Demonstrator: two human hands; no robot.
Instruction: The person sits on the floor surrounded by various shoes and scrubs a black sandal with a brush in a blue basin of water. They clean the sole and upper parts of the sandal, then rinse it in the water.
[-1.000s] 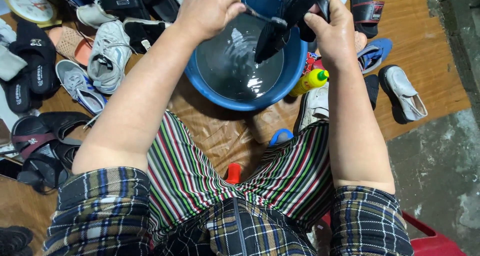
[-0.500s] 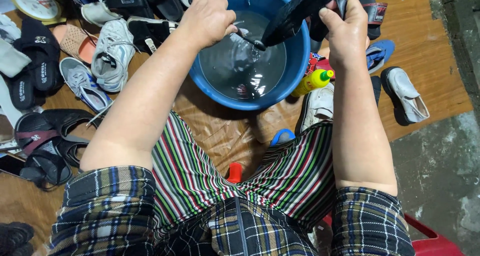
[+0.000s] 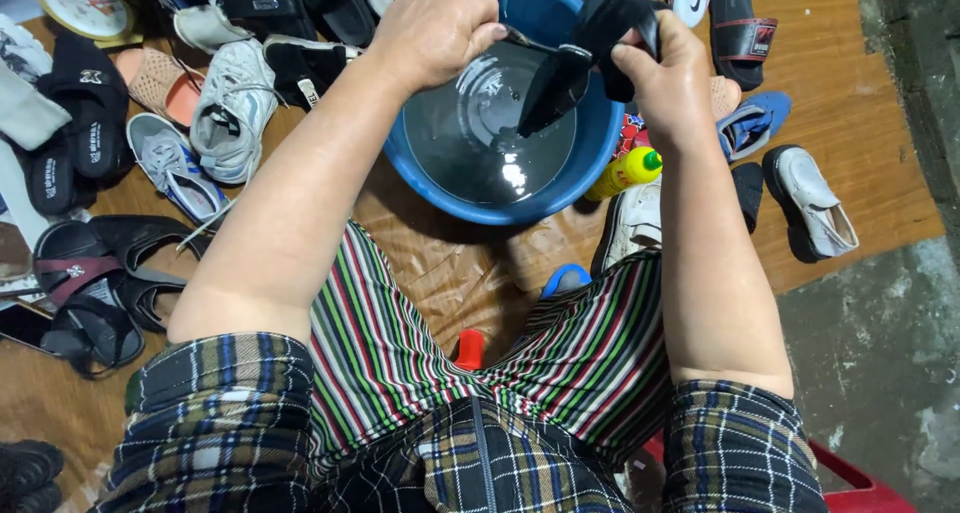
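1. Wooden flooring (image 3: 860,123) strewn with sneakers and sandals surrounds a round blue plastic basin (image 3: 420,178) of water.
2. Since a moment ago, the black rubber sandal (image 3: 575,68) has risen clear of the water and now drips above it, so the rinse looks paused.
3. Right hand (image 3: 665,83) clamps the sandal's upper end, fingers curled tight.
4. Left hand (image 3: 435,23) is fisted near its toe; whether it holds anything, I cannot tell.

clock (image 3: 82,3) cut off, left fingers (image 3: 470,35) curled under
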